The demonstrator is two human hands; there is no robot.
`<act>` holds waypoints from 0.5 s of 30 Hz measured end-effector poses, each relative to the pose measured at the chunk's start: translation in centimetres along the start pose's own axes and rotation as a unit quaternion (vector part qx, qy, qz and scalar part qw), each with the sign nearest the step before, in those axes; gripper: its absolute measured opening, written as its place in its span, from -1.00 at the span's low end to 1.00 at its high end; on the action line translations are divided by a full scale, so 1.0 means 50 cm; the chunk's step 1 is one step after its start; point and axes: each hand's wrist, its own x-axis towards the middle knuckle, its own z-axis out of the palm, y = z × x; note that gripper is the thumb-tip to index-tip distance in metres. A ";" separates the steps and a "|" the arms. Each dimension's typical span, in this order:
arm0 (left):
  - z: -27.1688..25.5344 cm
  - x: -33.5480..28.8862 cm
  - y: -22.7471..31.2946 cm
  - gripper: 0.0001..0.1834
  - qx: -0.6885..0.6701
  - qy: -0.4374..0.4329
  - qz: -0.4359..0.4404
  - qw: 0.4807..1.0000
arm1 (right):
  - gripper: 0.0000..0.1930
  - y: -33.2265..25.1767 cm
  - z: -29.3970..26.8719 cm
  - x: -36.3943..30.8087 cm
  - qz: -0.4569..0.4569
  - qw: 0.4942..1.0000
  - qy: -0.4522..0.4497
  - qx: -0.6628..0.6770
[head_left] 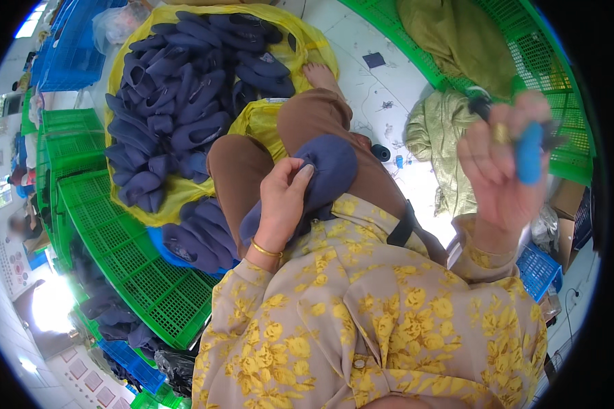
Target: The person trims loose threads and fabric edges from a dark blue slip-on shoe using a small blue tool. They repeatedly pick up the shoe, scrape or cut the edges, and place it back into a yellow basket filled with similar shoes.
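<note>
My left hand (pixel 283 198) is closed on a navy fabric slipper (pixel 331 167) that lies across my lap. Its thumb and fingers pinch the slipper's edge, and the rounded end points away from me. Raised well off to the right, apart from the slipper, is my right hand (pixel 494 153), with its fingers curled. Something blue covers one of its fingers. Dark parts of a small object show around the fingers, too blurred to name. A pile of similar navy slippers (pixel 177 88) fills the yellow sack (pixel 320 51) ahead on the left.
More navy slippers (pixel 201 235) lie by my left knee. A green plastic crate (pixel 143 266) stands at my left. Another green crate (pixel 566 102) at the far right carries an olive sack (pixel 457 41). A crumpled pale green sack (pixel 433 136) and a dark spool (pixel 381 153) are on the floor.
</note>
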 end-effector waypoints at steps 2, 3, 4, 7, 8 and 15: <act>0.003 0.000 0.003 -0.82 -0.003 0.016 0.002 1.000 | -0.78 -0.010 -0.004 -0.015 0.007 0.995 -0.096 0.021; 0.005 0.001 0.003 -0.81 -0.013 0.014 0.007 1.000 | -0.77 -0.005 -0.009 -0.030 0.030 0.989 -0.139 0.035; 0.004 0.003 0.003 -0.81 -0.023 0.012 0.013 1.000 | -0.76 0.009 -0.016 -0.034 0.059 0.975 -0.205 0.058; 0.012 -0.004 0.004 -0.83 0.027 0.055 0.052 0.997 | -0.69 0.036 -0.017 -0.035 0.129 0.905 -0.390 0.111; 0.016 -0.009 0.007 -0.85 0.058 0.078 0.068 0.993 | -0.69 0.038 0.000 -0.044 0.146 0.901 -0.398 0.095; 0.019 -0.008 0.042 -0.85 0.028 0.040 0.041 0.998 | -0.75 0.052 0.093 -0.060 0.232 0.850 -0.471 0.043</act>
